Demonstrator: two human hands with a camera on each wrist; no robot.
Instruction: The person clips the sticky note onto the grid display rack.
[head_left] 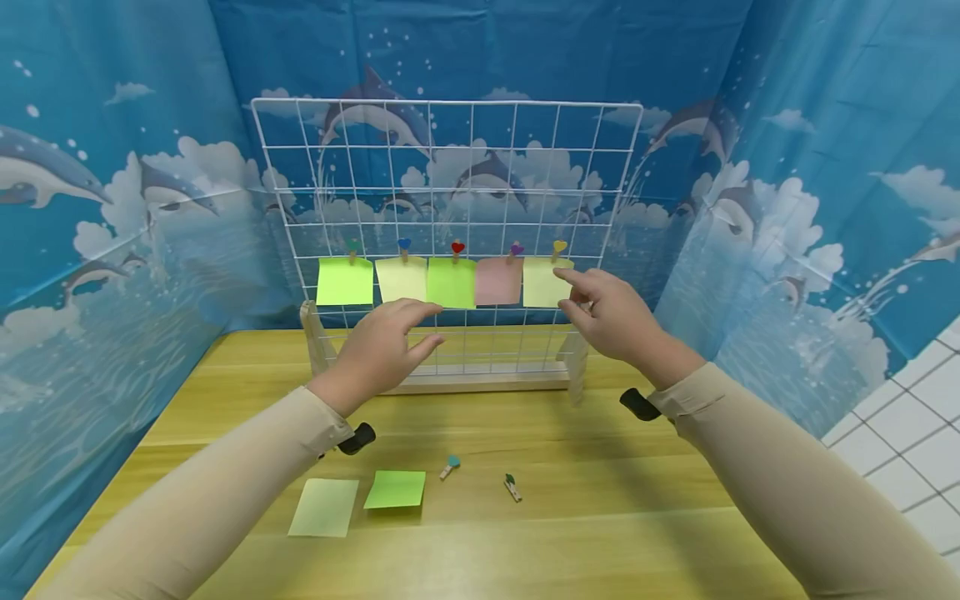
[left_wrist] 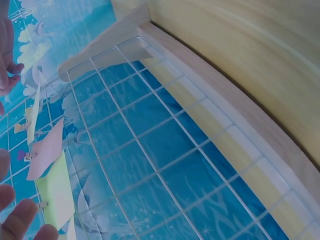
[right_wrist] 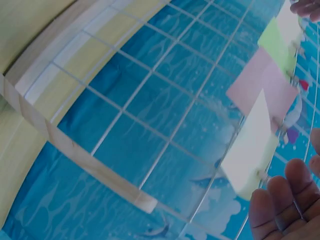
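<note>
A row of square sticky notes hangs on a white wire grid (head_left: 450, 190), each under a small heart-topped clothespin. My right hand (head_left: 618, 315) is at the rightmost pale yellow note (head_left: 542, 287), its index fingertip overlapping that note below the yellow-heart clothespin (head_left: 558, 250). In the right wrist view its fingers (right_wrist: 287, 200) are loosely bent beside the note, gripping nothing. My left hand (head_left: 378, 354), thumb and fingers apart and holding nothing, is in front of the grid below the second pale yellow note (head_left: 400, 277). Between them hang a green note (head_left: 452, 283) and a pink note (head_left: 498, 281).
On the wooden table (head_left: 600, 517) lie a pale note (head_left: 324, 508), a green note (head_left: 395, 489), a teal-heart clothespin (head_left: 450, 467) and a dark green-topped clothespin (head_left: 512, 487). The grid stands in a wooden base (head_left: 487, 382). Blue dolphin curtains (head_left: 525, 50) surround the table.
</note>
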